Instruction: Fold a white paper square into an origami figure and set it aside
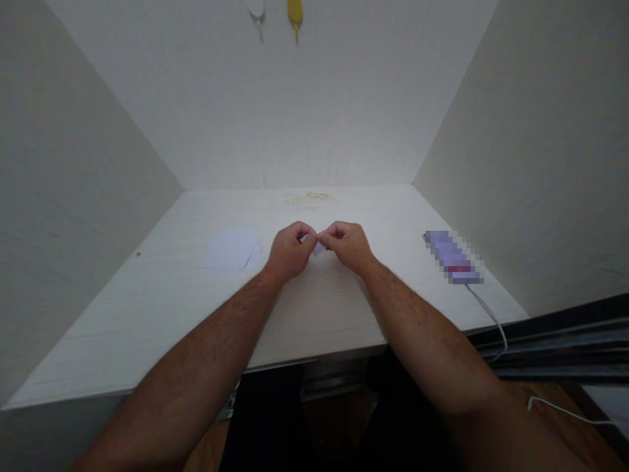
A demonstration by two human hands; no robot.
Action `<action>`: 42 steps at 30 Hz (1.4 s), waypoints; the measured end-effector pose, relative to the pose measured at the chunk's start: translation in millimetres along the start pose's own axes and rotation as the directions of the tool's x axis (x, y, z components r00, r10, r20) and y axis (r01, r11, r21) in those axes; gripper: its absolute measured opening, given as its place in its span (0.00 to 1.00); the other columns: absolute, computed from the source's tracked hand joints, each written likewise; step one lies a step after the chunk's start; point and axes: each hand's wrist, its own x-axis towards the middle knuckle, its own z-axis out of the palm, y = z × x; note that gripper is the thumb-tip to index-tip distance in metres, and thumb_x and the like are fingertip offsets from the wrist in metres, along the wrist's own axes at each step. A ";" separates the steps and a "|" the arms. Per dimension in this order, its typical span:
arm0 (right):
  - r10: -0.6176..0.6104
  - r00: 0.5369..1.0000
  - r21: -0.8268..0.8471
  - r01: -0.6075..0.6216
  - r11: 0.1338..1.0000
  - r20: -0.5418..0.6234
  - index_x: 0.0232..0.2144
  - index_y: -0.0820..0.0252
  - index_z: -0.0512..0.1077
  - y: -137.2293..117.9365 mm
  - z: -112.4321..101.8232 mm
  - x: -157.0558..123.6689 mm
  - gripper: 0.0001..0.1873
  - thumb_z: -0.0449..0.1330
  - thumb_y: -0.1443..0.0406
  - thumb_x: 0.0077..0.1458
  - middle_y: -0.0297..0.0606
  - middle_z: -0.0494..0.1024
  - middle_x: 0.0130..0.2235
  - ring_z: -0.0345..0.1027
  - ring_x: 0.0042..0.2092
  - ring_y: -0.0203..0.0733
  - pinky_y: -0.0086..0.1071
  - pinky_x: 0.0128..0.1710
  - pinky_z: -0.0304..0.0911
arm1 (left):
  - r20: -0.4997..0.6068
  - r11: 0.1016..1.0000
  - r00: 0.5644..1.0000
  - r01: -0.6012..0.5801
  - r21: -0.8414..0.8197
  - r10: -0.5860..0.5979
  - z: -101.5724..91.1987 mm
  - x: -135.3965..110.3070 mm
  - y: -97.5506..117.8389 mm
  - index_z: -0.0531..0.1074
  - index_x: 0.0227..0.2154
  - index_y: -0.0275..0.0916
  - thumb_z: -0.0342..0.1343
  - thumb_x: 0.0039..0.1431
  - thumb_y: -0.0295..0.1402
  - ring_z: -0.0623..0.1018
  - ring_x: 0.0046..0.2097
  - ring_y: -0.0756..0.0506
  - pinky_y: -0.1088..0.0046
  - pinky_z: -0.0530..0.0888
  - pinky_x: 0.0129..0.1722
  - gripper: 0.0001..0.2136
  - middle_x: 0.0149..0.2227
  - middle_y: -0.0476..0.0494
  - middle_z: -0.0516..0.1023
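Over the middle of the white table [319, 314], both hands meet at the fingertips around a small piece of white paper [318, 248]. My left hand [291, 250] pinches it from the left, thumb against forefinger. From the other side my right hand [348, 245] is closed on it in a similar pinch. Most of the paper is hidden by the fingers; only a pale bit shows between and below them. To the left of my left hand, a few white paper sheets [230, 250] lie flat on the tabletop.
A phone with a blurred screen [452, 257] lies at the right, its white cable [491, 314] running over the table edge. Brownish marks [317, 196] are near the back wall. A tiny red speck [138, 254] sits far left. White and yellow hooks [295, 12] hang on the wall.
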 end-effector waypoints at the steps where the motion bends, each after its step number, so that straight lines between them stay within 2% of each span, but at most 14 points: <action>1: 0.001 1.000 -0.008 -0.001 1.000 0.002 0.22 0.61 0.73 -0.6 -0.2 -0.2 0.11 0.65 0.59 0.46 0.33 0.74 0.22 0.65 0.25 0.34 0.29 0.26 0.60 | 0.002 1.000 1.000 0.003 -0.002 -0.003 0.3 -0.2 0.0 0.72 0.26 0.37 0.54 0.52 0.35 0.68 0.26 0.51 0.74 0.63 0.27 0.07 0.24 0.50 0.73; 4: 0.026 1.000 0.019 -0.026 0.999 0.017 0.22 0.61 0.73 -2.4 -1.3 -0.1 0.11 0.65 0.58 0.45 0.33 0.73 0.21 0.65 0.24 0.34 0.29 0.25 0.60 | 0.009 1.000 1.000 0.021 -0.016 -0.021 1.2 0.0 -1.5 0.71 0.27 0.37 0.54 0.53 0.35 0.68 0.26 0.51 0.74 0.63 0.27 0.07 0.24 0.50 0.72; 7: 0.074 0.997 0.145 -0.079 0.986 0.039 0.27 0.61 0.76 -2.9 -3.0 1.3 0.10 0.64 0.59 0.45 0.33 0.75 0.23 0.65 0.24 0.33 0.29 0.25 0.62 | -0.009 0.998 0.999 0.031 -0.058 -0.031 1.6 1.4 -4.4 0.71 0.27 0.37 0.54 0.52 0.35 0.69 0.26 0.50 0.74 0.64 0.27 0.06 0.24 0.50 0.72; 10: 0.110 0.994 0.263 -0.108 0.959 0.007 0.33 0.61 0.77 -0.8 -5.0 3.7 0.12 0.63 0.64 0.43 0.33 0.76 0.26 0.66 0.25 0.33 0.29 0.26 0.63 | -0.036 0.994 0.998 0.044 -0.095 -0.048 1.4 3.0 -7.0 0.71 0.26 0.37 0.54 0.52 0.34 0.69 0.27 0.50 0.74 0.64 0.28 0.06 0.24 0.49 0.72; 13: 0.127 0.992 0.297 -0.113 0.948 -0.026 0.32 0.61 0.76 2.4 -6.0 5.6 0.12 0.64 0.64 0.41 0.32 0.75 0.25 0.66 0.26 0.33 0.29 0.26 0.63 | -0.033 0.989 0.996 0.073 -0.129 -0.078 1.3 3.8 -8.2 0.72 0.26 0.37 0.54 0.52 0.34 0.69 0.27 0.50 0.74 0.65 0.28 0.06 0.24 0.50 0.72; 19: 0.128 0.992 0.214 -0.125 0.969 -0.003 0.32 0.61 0.76 1.7 -4.1 3.3 0.13 0.64 0.61 0.43 0.33 0.76 0.26 0.65 0.25 0.33 0.29 0.27 0.63 | -0.002 0.992 0.998 0.065 -0.106 -0.065 1.6 3.4 -6.1 0.72 0.26 0.36 0.55 0.52 0.34 0.69 0.27 0.50 0.74 0.65 0.28 0.07 0.24 0.49 0.73; 24: 0.057 0.998 0.075 -0.058 0.995 0.016 0.25 0.61 0.74 0.1 -2.0 1.0 0.09 0.65 0.61 0.43 0.33 0.74 0.23 0.64 0.25 0.33 0.29 0.27 0.60 | 0.010 0.997 0.999 0.049 -0.058 -0.048 1.9 2.6 -3.6 0.73 0.28 0.36 0.56 0.51 0.35 0.70 0.27 0.50 0.74 0.65 0.28 0.07 0.25 0.49 0.74; 27: 0.039 0.999 0.016 -0.039 0.999 0.008 0.23 0.61 0.74 1.1 -2.0 1.0 0.08 0.64 0.61 0.44 0.32 0.73 0.22 0.64 0.25 0.34 0.29 0.27 0.59 | 0.023 0.993 0.997 0.073 -0.089 -0.071 3.0 2.3 -5.0 0.73 0.27 0.36 0.56 0.50 0.35 0.71 0.27 0.50 0.74 0.66 0.28 0.07 0.25 0.48 0.75; 32: 0.024 0.999 0.014 -0.024 1.000 -0.036 0.23 0.61 0.73 -1.1 -2.3 0.6 0.08 0.63 0.61 0.43 0.32 0.74 0.23 0.63 0.25 0.34 0.30 0.27 0.59 | 0.041 0.954 0.992 0.123 -0.272 -0.117 5.1 2.8 -9.0 0.73 0.26 0.36 0.58 0.49 0.36 0.73 0.27 0.49 0.73 0.69 0.28 0.08 0.24 0.47 0.76; 37: 0.015 0.999 0.016 -0.014 1.000 -0.033 0.22 0.61 0.73 -4.3 -2.2 -0.4 0.07 0.63 0.62 0.43 0.32 0.72 0.22 0.62 0.25 0.34 0.30 0.27 0.58 | -0.007 0.971 0.996 0.081 -0.226 -0.084 4.7 2.5 -7.7 0.73 0.24 0.36 0.59 0.48 0.35 0.70 0.26 0.51 0.74 0.66 0.26 0.07 0.24 0.47 0.75; 42: 0.024 0.998 0.035 -0.022 0.999 -0.053 0.22 0.61 0.72 -2.9 -1.2 0.0 0.08 0.63 0.61 0.42 0.32 0.72 0.21 0.61 0.24 0.33 0.29 0.25 0.56 | -0.004 0.970 0.997 0.074 -0.232 -0.077 5.8 1.8 -7.2 0.72 0.25 0.36 0.58 0.50 0.35 0.70 0.26 0.51 0.75 0.66 0.27 0.07 0.24 0.48 0.75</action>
